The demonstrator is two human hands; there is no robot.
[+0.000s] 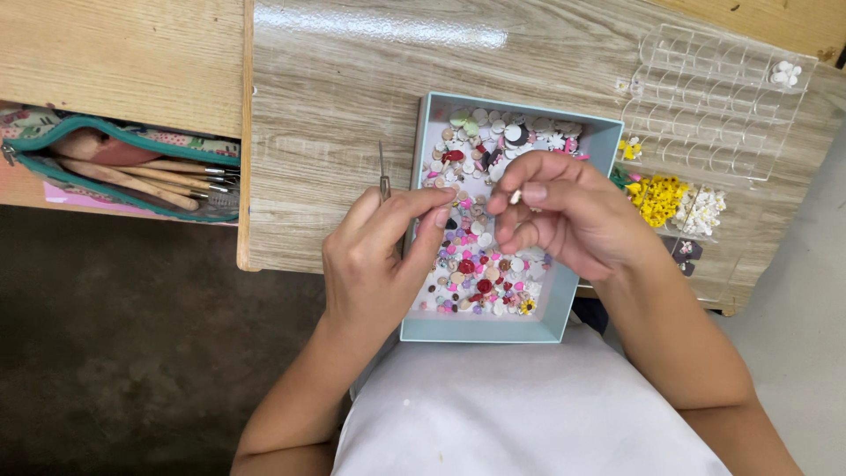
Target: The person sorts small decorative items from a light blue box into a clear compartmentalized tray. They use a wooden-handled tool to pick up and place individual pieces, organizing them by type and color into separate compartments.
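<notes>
Our right hand [564, 211] pinches a tiny pale bead [515, 197], light, hard, likely slippery; our left hand [383, 256] pinches thin tweezers [385, 181] over the blue box [480, 330] near the worktop's [335, 115] front edge.

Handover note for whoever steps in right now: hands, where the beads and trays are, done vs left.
Left hand: thumb and forefinger pinched over the light blue box, by a thin metal tool; what it pinches cannot be told.
Right hand: holds one small white piece at the fingertips above the box.
Box: holds mixed small buttons and beads.
Clear compartment tray: a few white pieces in one corner cell.
Yellow flower pieces and white ones sit grouped right of the box.
Done: some pieces sorted. Left: most of the box.
</notes>
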